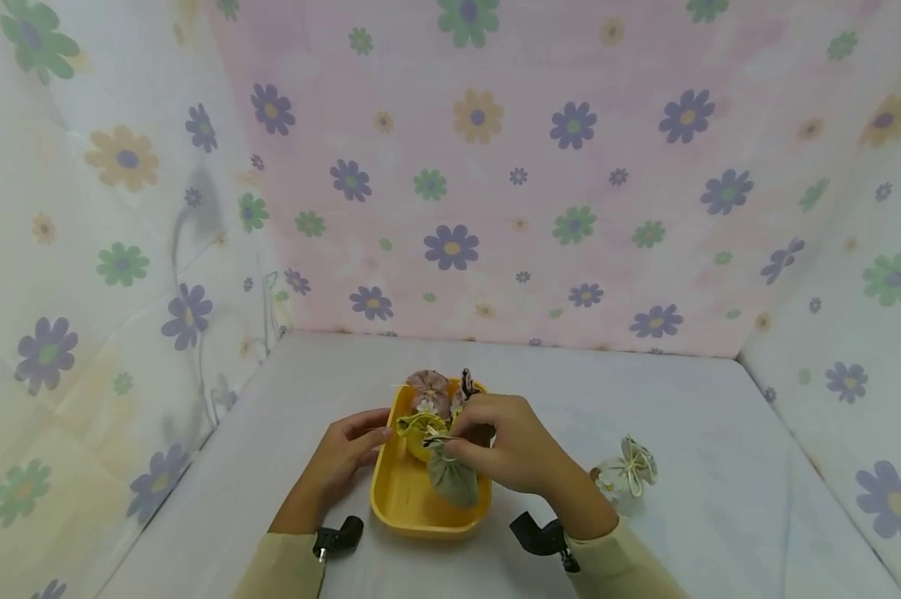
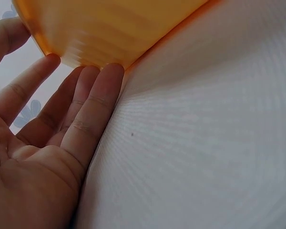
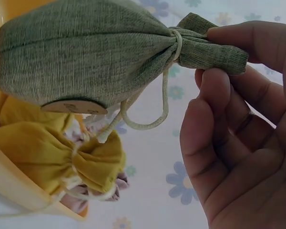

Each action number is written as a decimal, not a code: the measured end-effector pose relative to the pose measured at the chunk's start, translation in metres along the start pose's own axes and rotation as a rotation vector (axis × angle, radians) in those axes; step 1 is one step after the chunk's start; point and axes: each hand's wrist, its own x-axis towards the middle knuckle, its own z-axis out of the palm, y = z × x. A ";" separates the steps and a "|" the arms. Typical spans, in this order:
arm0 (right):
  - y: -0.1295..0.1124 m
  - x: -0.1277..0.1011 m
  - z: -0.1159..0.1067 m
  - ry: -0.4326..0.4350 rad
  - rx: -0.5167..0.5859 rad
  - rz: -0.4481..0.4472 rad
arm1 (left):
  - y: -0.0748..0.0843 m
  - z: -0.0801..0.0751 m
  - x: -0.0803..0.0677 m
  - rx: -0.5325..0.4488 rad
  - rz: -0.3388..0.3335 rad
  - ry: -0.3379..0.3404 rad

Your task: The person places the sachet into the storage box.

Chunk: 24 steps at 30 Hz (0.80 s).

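Flower-print cloth (image 1: 495, 166) walls me in on 3 sides, pink at the back, paler left & right. Table (image 1: 720, 466) under it all is plain white.

My tray (image 1: 401, 499), yellow plastic, sits mid-table w/ its long side running away from me. My left hand (image 1: 341, 457) lies flat against its left wall, fingers (image 2: 93, 102) straight & relaxed, tips touching the wall's outer face (wrist view shows them pressed along its base, palm up-ish, edge of the hand on the table). Nothing gripped there, just resting on the tray.

My right hand (image 1: 506, 445) is arched over the tray's right side, wrist bent down. Thumb & forefinger pinch the gathered neck of the green pouch (image 3: 86, 52), other fingers loosely curled below it. Pouch hangs over the tray's right edge, near end; can't tell if it touches the tray. It's coarse-weave, grey-green, plump, cinched by a cream cord (image 3: 152, 119) that loops down loose.

Yellow pouch (image 3: 52, 157), same build, lies in the tray just beside the green one. Pinkish pouches (image 1: 429, 389) fill the tray's far end. White pouch (image 1: 626, 478) sits alone on the table, right of my right wrist.
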 end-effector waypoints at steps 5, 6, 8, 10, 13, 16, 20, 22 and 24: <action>0.002 0.003 0.012 -0.058 -0.007 0.058 | 0.001 0.001 0.002 -0.003 0.006 -0.006; 0.003 0.003 0.014 -0.066 -0.011 0.066 | 0.002 0.001 0.002 -0.006 0.007 -0.012; 0.005 0.004 0.018 -0.077 -0.017 0.078 | 0.002 0.001 0.002 -0.010 0.007 -0.025; 0.006 0.004 0.022 -0.085 -0.028 0.086 | 0.001 0.001 0.002 -0.011 0.008 -0.037; 0.008 0.005 0.027 -0.091 -0.052 0.092 | 0.002 0.001 0.001 -0.010 0.008 -0.037; 0.009 0.007 0.032 -0.101 -0.055 0.103 | 0.002 0.000 0.000 -0.010 0.007 -0.032; 0.010 0.008 0.037 -0.109 -0.049 0.122 | 0.001 -0.002 0.000 -0.009 0.008 -0.033; 0.011 0.007 0.040 -0.113 -0.052 0.133 | 0.001 -0.003 -0.001 -0.003 0.009 -0.036; 0.012 0.006 0.042 -0.122 -0.060 0.148 | 0.002 -0.004 -0.001 0.021 0.008 -0.039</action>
